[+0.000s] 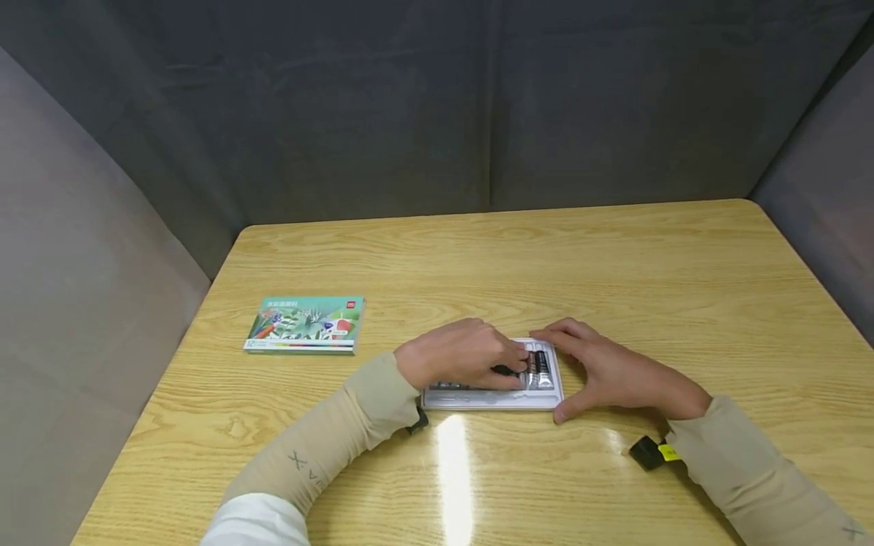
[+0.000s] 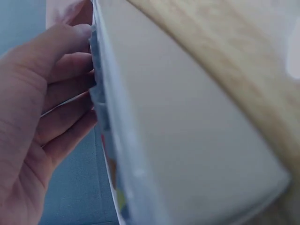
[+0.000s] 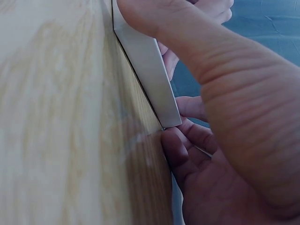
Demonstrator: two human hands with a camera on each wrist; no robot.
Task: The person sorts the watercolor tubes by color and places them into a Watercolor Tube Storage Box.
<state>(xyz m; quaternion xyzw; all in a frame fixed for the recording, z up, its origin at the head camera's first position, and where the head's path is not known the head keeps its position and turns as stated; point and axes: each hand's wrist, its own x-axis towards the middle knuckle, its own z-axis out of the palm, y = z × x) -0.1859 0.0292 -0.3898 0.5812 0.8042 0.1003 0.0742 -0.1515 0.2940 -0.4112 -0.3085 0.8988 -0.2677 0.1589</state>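
Observation:
A white tray [image 1: 451, 404] of paint tubes lies on the table. Several tubes [image 1: 543, 368] with black caps and silver ends show at its right end. My left hand [image 1: 471, 353] reaches over the tray from the left and covers most of the row. Its bent fingers and thumb pinch at a paint tube there, and the contact is partly hidden. In the left wrist view, the tray's pale side wall [image 2: 178, 122] fills the middle. My right hand [image 1: 608, 371] holds the tray's right end, thumb at the front corner and fingers at the back corner.
A green paint box [image 1: 307, 326] with a plant picture lies flat on the wooden table [image 1: 580, 265], left of the tray. A dark curtain [image 1: 410, 114] hangs behind the table's back edge. Grey panels [image 1: 82, 265] stand at both sides.

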